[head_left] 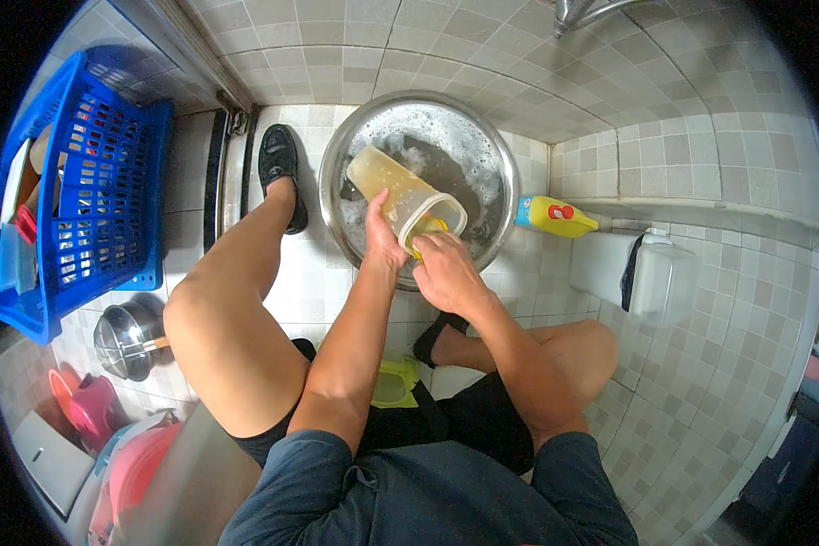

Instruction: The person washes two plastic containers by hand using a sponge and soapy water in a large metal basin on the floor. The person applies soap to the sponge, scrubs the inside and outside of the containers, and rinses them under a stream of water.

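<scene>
My left hand [385, 238] is wrapped round the side of a tall, cloudy clear plastic container [379, 180], which is tilted with its open mouth toward me. At that mouth, the fingers of my right hand [448, 276] are closed on a yellow sponge [435, 225], partly hidden by the rim and my fingers. Droplets and suds cling to the container's wall. Both hands work above the near part of a round metal basin [327, 193] of greyish water, with white foam [469, 150] along its far and right sides.
Right of the basin is a yellow bottle [548, 217] with a red cap, near a white bin [601, 264]. A blue basket [109, 182] holding several items stands left, with a steel pot [123, 344] and pink plastic jug [94, 411] nearer me. A metal tap [569, 16] juts from above.
</scene>
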### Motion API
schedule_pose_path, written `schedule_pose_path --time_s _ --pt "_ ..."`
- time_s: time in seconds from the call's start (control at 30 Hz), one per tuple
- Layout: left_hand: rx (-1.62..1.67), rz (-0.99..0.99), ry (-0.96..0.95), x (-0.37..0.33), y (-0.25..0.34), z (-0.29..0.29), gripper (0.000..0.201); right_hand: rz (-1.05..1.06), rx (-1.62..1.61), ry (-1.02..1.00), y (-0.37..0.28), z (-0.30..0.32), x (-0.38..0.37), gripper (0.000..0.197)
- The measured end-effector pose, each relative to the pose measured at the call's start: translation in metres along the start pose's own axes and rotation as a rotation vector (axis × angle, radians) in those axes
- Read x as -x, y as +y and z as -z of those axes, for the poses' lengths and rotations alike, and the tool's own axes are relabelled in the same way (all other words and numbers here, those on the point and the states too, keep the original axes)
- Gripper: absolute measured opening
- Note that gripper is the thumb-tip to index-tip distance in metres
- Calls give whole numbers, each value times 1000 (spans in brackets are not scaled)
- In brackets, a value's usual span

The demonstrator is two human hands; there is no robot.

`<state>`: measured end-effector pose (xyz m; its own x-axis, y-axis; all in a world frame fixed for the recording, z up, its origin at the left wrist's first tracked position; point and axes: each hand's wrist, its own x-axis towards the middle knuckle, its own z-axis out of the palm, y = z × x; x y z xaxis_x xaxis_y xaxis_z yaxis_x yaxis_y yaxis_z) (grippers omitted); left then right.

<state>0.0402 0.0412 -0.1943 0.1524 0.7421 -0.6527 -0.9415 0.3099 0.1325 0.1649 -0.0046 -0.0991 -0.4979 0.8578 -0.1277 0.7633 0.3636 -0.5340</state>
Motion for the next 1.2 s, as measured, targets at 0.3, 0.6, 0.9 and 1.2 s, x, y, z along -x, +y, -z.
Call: schedule_pose_path --time_s 0.3,0.6,0.9,1.2 --pt "-40 47 -9 12 -40 -12 54 -733 -932 -10 82 -70 -58 39" --pt "-8 253 -23 31 -48 -20 55 -777 -1082 -148 112 -79 -86 43" --pt "-49 207 8 10 -16 -1 57 -636 -984 -141 52 -24 -24 37" --pt "-131 174 39 17 -26 -15 61 -101 -72 -124 52 -21 -21 44"
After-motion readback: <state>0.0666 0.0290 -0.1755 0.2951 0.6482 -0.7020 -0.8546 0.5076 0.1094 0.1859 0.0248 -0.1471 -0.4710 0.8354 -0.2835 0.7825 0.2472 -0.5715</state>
